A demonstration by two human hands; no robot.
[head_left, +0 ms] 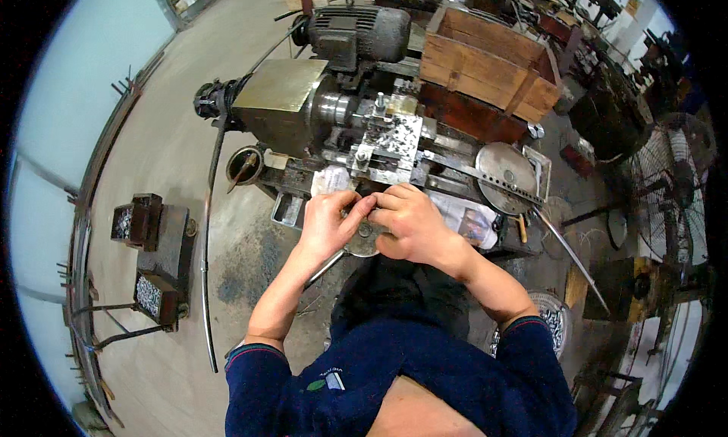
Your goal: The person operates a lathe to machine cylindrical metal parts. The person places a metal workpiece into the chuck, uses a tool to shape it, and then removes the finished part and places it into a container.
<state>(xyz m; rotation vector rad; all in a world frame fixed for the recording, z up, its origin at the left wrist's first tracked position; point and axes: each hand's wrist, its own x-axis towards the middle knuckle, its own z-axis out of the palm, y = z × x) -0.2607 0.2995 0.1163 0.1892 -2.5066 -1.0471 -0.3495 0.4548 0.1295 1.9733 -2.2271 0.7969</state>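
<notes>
My left hand and my right hand meet in front of a small lathe-like machine, fingertips pinched together. Whatever sits between the fingers is too small or hidden to name. Just beyond them is the machine's metal slide, strewn with dark chips, beside a shiny round spindle. Under my hands, a round metal dish shows in part. A pale sheet of paper lies right behind my left hand.
A motor and a wooden crate stand behind the machine. To the right are a round metal plate, a perforated bar, a hammer and a basket of small metal parts. Boxes of parts stand left, near a long rod.
</notes>
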